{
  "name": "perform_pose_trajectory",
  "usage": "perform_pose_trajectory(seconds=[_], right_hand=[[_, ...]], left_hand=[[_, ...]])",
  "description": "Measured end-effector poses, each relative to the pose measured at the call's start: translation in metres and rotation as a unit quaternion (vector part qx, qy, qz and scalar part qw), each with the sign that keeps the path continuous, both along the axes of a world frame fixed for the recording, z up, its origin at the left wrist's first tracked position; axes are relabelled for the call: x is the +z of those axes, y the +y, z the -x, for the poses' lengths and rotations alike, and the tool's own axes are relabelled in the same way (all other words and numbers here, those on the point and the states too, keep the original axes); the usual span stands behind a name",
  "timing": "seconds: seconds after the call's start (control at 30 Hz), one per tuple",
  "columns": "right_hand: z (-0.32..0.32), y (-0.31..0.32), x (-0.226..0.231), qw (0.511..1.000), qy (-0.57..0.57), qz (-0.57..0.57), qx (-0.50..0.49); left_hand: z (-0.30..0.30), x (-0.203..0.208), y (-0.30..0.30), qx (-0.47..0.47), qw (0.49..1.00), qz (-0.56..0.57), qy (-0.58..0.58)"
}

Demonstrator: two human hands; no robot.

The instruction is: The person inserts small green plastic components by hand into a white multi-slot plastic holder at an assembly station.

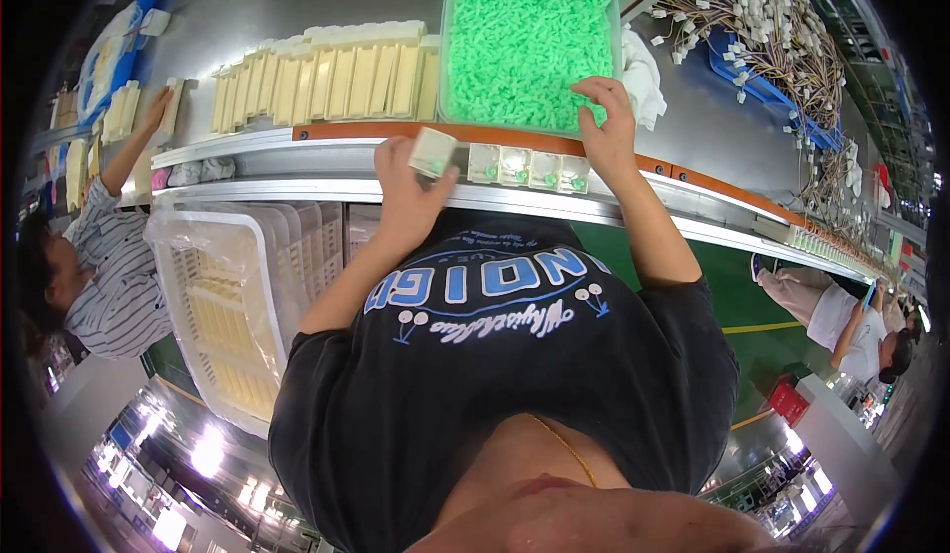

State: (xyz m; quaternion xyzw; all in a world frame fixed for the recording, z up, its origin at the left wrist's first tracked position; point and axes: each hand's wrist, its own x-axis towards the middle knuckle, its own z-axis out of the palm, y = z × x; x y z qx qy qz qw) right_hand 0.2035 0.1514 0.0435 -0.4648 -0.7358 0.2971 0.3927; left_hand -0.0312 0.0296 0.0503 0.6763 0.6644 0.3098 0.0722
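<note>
My left hand [404, 195] grips a small cream plastic box [432, 147] between thumb and fingers, tilted so that a bit of green shows inside it. Just right of it, several similar open boxes [515, 164] stand in a row on the metal rail, with small green pieces in them. My right hand [610, 128] is at the near right corner of a clear bin [617, 19] heaped with small green plastic pieces [529, 44]. Its thumb and index finger are apart, and no piece shows between them.
Left of the bin stands a long row of cream plastic parts [346, 80]. Wired connectors [767, 24] pile up at the far right. White crates [233, 306] stand below the rail. A person in a striped shirt [119, 266] reaches in from the left; another person [851, 330] sits far right.
</note>
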Motion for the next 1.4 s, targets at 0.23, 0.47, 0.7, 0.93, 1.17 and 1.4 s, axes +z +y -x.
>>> perform_pose_trajectory(seconds=[0.23,0.47,0.7,0.93,1.17,1.4], right_hand=[[0.009,-0.004,-0.002,0.997,-0.037,-0.06,0.014],[0.005,-0.004,-0.004,0.999,-0.013,-0.031,0.009],[0.007,-0.004,-0.005,0.999,0.037,0.014,0.005],[0.006,-0.004,-0.005,0.999,0.034,0.006,-0.003],[-0.001,0.003,-0.007,0.998,0.035,0.044,0.001],[0.004,0.044,0.001,0.958,-0.023,0.268,0.103]], left_hand=[[0.011,0.032,0.0,-0.06,0.93,0.303,-0.199],[0.036,0.047,0.045,-0.114,0.937,0.329,-0.032],[0.107,-0.021,0.177,-0.097,0.979,0.072,0.164],[0.113,-0.065,0.212,-0.122,0.944,0.164,0.257],[0.14,0.007,0.208,-0.126,0.979,0.119,-0.111],[0.131,0.087,0.156,-0.056,0.795,-0.085,-0.597]])
